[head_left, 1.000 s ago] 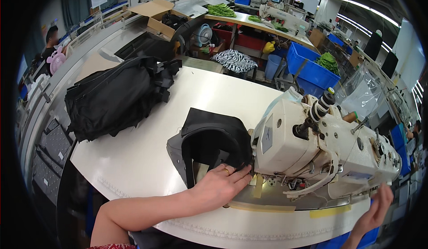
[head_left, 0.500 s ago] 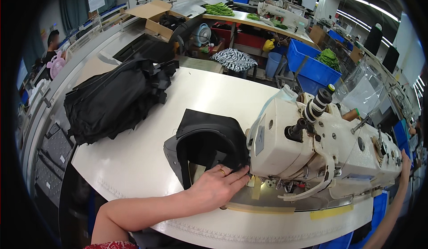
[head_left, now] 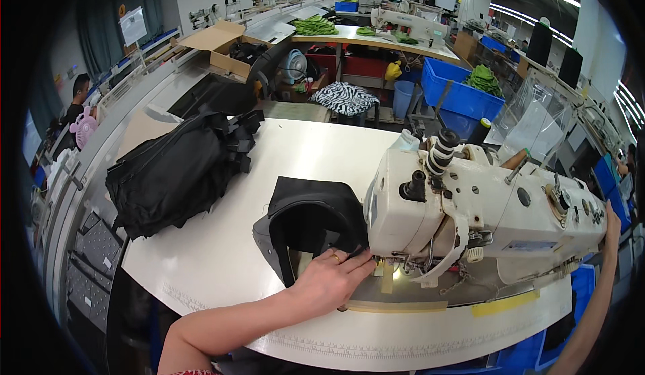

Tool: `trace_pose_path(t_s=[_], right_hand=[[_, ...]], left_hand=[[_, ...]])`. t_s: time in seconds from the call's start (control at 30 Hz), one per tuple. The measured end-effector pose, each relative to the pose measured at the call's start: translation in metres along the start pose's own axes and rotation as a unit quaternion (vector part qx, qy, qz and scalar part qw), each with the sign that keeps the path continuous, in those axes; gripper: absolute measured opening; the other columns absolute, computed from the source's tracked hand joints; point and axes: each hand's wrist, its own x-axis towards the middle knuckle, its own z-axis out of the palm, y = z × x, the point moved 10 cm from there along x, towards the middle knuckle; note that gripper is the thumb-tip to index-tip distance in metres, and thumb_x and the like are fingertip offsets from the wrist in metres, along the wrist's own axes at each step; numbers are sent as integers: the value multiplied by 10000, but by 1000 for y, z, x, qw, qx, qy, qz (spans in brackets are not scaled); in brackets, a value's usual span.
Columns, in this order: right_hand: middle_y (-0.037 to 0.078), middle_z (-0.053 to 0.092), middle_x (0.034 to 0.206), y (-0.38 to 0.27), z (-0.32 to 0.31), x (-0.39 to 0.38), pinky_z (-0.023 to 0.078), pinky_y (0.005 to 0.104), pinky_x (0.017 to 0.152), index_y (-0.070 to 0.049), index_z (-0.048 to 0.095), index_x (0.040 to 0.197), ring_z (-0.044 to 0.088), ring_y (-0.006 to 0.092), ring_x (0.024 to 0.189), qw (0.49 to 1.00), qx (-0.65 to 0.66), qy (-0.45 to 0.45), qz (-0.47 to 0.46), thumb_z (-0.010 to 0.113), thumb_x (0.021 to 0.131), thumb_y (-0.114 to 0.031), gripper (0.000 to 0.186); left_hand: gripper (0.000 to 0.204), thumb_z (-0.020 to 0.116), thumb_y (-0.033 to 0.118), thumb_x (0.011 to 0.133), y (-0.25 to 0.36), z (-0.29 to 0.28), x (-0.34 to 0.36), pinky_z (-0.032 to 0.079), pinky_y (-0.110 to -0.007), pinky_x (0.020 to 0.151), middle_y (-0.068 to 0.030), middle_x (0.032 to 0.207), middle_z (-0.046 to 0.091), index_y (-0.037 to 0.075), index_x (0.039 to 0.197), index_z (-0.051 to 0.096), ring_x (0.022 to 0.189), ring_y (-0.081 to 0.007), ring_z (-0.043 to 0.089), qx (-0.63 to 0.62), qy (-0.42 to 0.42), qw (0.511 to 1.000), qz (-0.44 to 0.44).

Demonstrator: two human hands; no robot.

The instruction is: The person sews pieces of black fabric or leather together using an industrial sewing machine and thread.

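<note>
My left hand (head_left: 329, 284) has its fingers closed on the near right edge of a black fabric piece (head_left: 316, 190), right beside the needle area of a white sewing machine (head_left: 416, 220). The piece stands up in a curved, hollow shape, its left flap spread on the white table. A ring shows on one finger. At the machine's far right end, my right hand (head_left: 613, 224) touches the end of the housing. Most of its fingers are hidden there, so their grip cannot be made out.
A pile of black fabric pieces (head_left: 178, 173) lies on the white table (head_left: 302, 143) at the left. Beyond stand a cardboard box (head_left: 232, 63), a zebra-patterned stool (head_left: 345, 98) and a blue bin (head_left: 463, 89) with green pieces. Another person (head_left: 79, 96) sits far left by a pink fan (head_left: 83, 128).
The view has shifted a little, so the machine and table sit differently in it. My left hand stays on the black fabric piece, and my right hand stays at the machine's right end.
</note>
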Motion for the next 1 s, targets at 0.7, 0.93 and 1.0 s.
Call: trace_pose_path(t_s=[0.7, 0.93, 1.0], right_hand=[[92, 480, 1453, 93, 60, -90, 346, 359, 1107, -62, 453, 1444, 457, 232, 1326, 946, 228, 224, -49, 362, 1047, -503, 601], [143, 431, 1487, -86, 86, -260, 353, 397, 1124, 18, 440, 1432, 442, 263, 1345, 869, 46, 392, -298, 316, 1074, -225, 450], [177, 419, 1497, -110, 153, -317, 335, 396, 1130, 47, 473, 1370, 434, 283, 1354, 900, 31, 295, -318, 269, 1071, -181, 428]], left_hand=[[343, 730, 102, 771, 3, -15, 4, 532, -333, 797, -70, 1126, 711, 70, 1110, 697, 918, -210, 677, 30, 72, 997, -8], [378, 708, 80, 762, -1, -12, 2, 526, -320, 796, -60, 1138, 704, 71, 1140, 687, 855, -203, 655, 17, 63, 998, -25], [439, 689, 61, 728, -2, -12, 0, 513, -337, 847, -125, 1242, 644, 26, 1163, 649, 922, -239, 648, -2, 58, 998, -23]])
